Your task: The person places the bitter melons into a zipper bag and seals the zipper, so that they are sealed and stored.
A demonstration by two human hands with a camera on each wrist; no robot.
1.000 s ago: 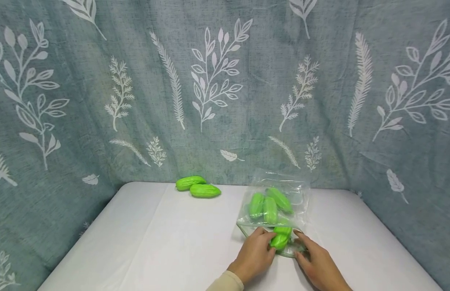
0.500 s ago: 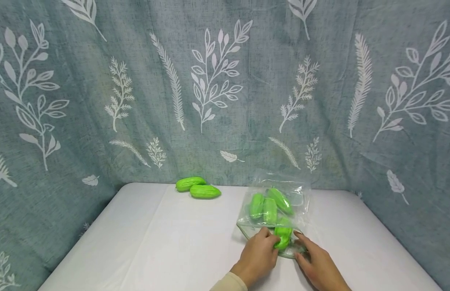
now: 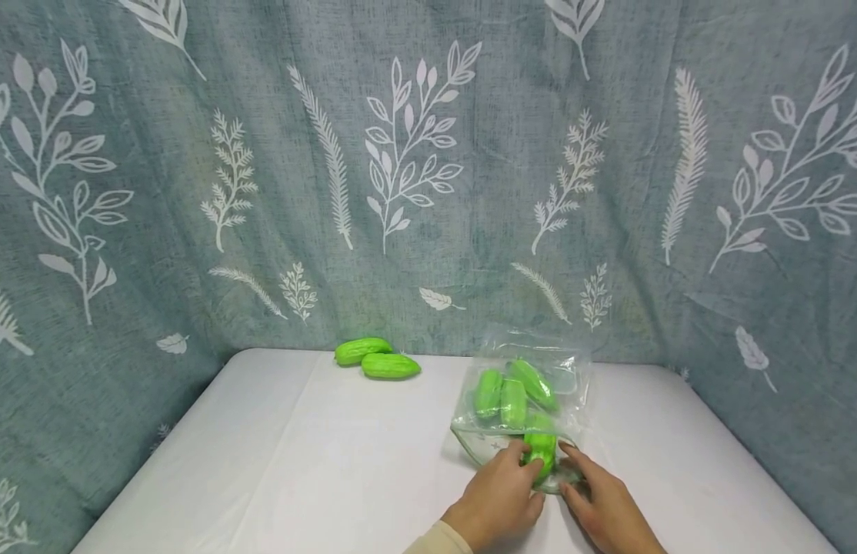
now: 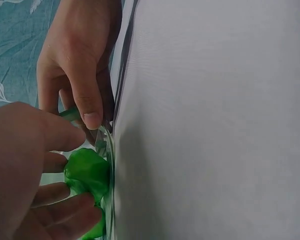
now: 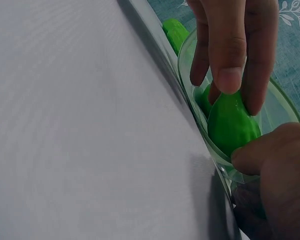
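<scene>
In the head view a clear zip bag [image 3: 574, 385] lies on the white table, its green-edged mouth open towards me. Several ridged, cucumber-like green vegetables [image 3: 488, 392] are inside it. One more such vegetable [image 3: 541, 454] lies in the bag's mouth, its near end showing. My left hand [image 3: 496, 492] is at that end; in the right wrist view its fairly straight fingers touch the vegetable's tip [image 5: 230, 122]. My right hand [image 3: 605, 496] holds the right side of the mouth, thumb and fingers on either side of the plastic in the left wrist view.
Two more green vegetables [image 3: 391, 365] rest at the back of the table [image 3: 318, 454], left of the bag. A grey-green curtain [image 3: 428, 177] with white leaf prints hangs behind and along both sides.
The vegetable in the mouth has slid a little deeper into the bag and lies straighter. My left hand has shifted right and its fingers have loosened. My right hand stays about where it was.
</scene>
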